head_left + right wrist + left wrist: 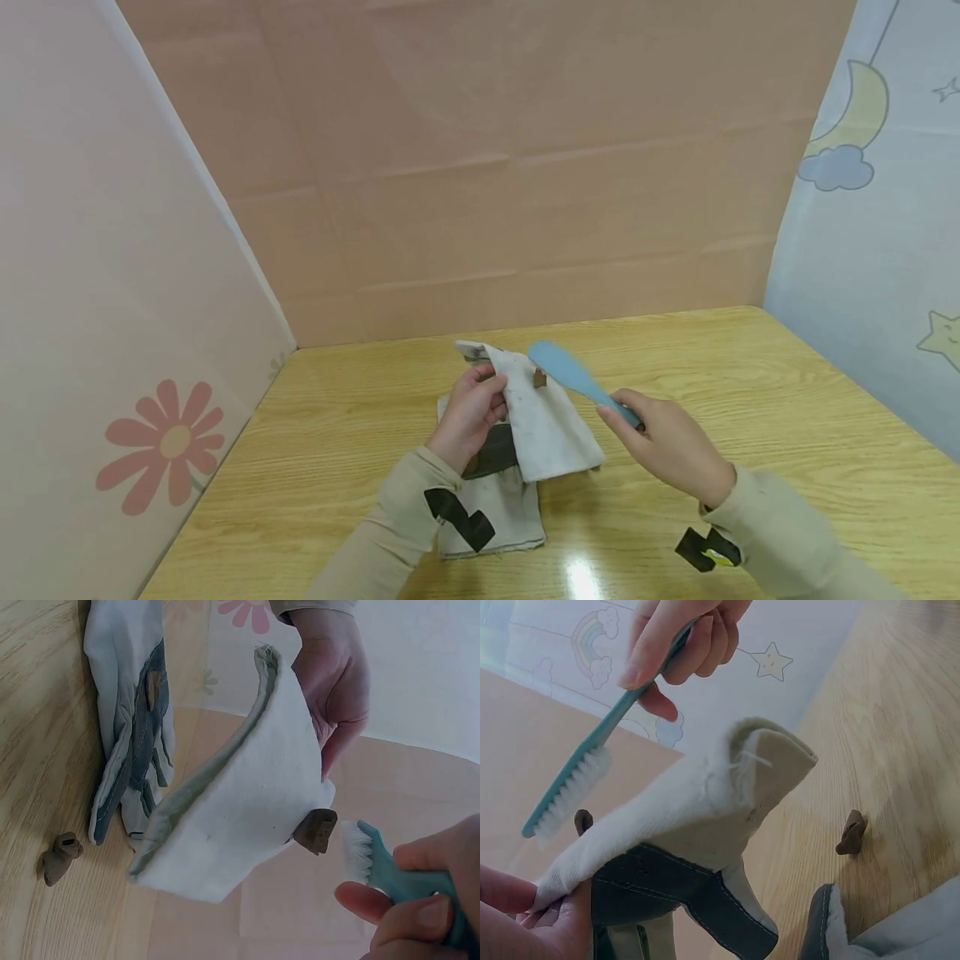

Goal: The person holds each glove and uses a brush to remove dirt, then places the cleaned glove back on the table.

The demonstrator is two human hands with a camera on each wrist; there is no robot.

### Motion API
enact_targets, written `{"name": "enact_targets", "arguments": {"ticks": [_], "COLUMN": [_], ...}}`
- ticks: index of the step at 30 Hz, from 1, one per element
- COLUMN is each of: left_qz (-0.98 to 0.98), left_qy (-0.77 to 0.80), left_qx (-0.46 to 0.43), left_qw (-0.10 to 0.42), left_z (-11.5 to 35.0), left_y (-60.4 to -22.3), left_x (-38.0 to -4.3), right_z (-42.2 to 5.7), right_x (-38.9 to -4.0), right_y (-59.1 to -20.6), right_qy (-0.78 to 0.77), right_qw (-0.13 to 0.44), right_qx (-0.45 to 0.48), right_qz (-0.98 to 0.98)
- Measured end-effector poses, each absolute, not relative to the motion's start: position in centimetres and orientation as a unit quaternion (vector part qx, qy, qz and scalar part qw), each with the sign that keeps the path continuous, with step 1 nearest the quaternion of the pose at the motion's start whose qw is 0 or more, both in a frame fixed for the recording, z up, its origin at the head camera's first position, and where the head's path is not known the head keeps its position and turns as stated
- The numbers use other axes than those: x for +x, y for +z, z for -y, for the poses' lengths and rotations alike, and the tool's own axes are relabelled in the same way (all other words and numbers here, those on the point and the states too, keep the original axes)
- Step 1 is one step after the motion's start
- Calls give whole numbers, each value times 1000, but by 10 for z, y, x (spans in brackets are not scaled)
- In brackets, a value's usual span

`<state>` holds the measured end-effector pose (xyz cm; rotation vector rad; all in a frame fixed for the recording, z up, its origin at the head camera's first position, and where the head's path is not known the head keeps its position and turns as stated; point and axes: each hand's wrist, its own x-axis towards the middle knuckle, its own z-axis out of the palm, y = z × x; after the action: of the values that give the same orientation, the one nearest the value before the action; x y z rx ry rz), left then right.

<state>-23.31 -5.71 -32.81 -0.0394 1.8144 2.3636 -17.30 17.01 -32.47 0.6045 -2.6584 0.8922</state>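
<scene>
My left hand [467, 410] grips a white work glove [553, 433] with dark grey patches, raised at a tilt with its wide cuff toward the right. A brown clay-like lump [316, 831] clings to the white cloth. In my right hand [671, 439] is a light blue scrub brush [566, 371], held by its handle. Its white bristles [357, 853] face the lump, close beside it in the right wrist view. Below, the matching glove [502, 517] lies on the table, partly hidden by the left hand and raised glove. Another brown piece [152, 690] sits on its grey patch.
A loose brown lump [851, 832] rests on the wooden table [750, 400] near the lying glove. A tan sheet [525, 208] hangs behind the table, with patterned pale walls [150, 250] on both sides.
</scene>
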Motion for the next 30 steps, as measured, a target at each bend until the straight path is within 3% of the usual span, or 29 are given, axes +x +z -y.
{"name": "enact_targets", "arguments": {"ticks": [19, 30], "left_qz": [-602, -601], "left_qy": [796, 796], "left_qx": [-21, -11], "left_qw": [66, 76], "left_z": [60, 59], "left_y": [-332, -330], "left_x": [-236, -233], "right_z": [-175, -174], "right_x": [-170, -173], "right_y": [-333, -326], "right_qy": [294, 306], "right_qw": [118, 169], "right_qx": [198, 215], "right_qz": [928, 912]}}
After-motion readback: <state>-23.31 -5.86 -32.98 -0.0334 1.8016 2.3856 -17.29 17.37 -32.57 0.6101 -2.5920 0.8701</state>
